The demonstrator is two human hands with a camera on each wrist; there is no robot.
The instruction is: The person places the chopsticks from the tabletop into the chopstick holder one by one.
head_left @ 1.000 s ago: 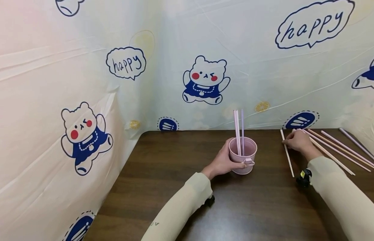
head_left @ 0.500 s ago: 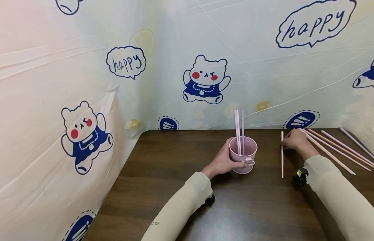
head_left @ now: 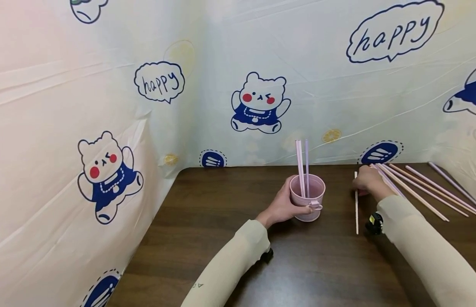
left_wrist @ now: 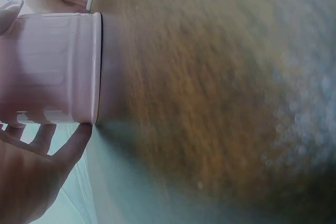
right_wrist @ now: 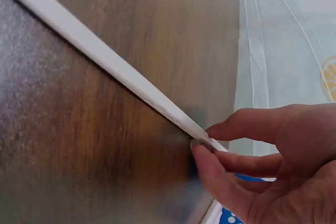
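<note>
Pink bucket (left_wrist: 50, 66), left hand (head_left: 285, 205) partly behind, white stick (head_left: 356, 214) part-covered

Left hand (head_left: 285, 206) curled round the pink bucket (head_left: 309, 216), right hand (head_left: 370, 181) pinching, off to the bucket's right!

dark wood-grain table (head_left: 215, 204) | pale sheet (head_left: 318, 42) behind and at left | prints: winking bears (head_left: 259, 102), "happy" bubbles (head_left: 159, 82), citrus slices (head_left: 332, 136)
</note>
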